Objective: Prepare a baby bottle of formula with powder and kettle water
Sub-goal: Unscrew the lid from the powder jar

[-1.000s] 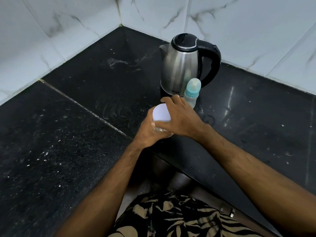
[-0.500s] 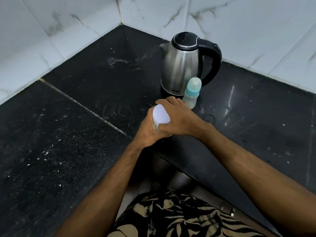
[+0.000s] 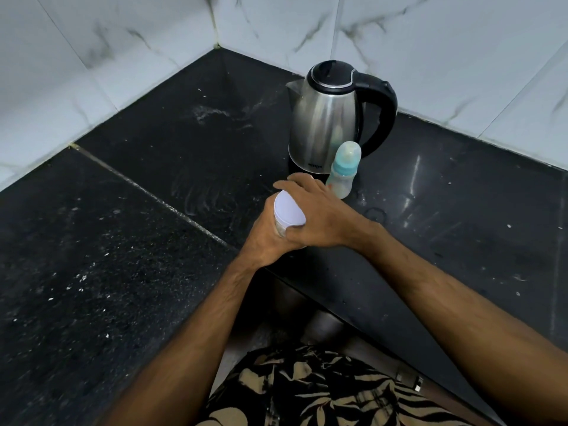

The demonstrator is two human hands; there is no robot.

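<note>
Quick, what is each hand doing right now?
Left hand: closed around the body of the powder jar.
Right hand: fingers closed over the jar's white lid.

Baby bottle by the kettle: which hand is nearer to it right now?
Right. The right hand, wrapped over the white-lidded jar, has its knuckles just short of the baby bottle. The left hand grips the jar's body from below, farther from the bottle.

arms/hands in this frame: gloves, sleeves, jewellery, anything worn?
Nothing on either: left hand and right hand are bare, no gloves, rings, watch or bands visible. Both forearms are uncovered to the frame edge, no sleeves in view. Only clothing seen is a black and tan leaf-print garment below.
</note>
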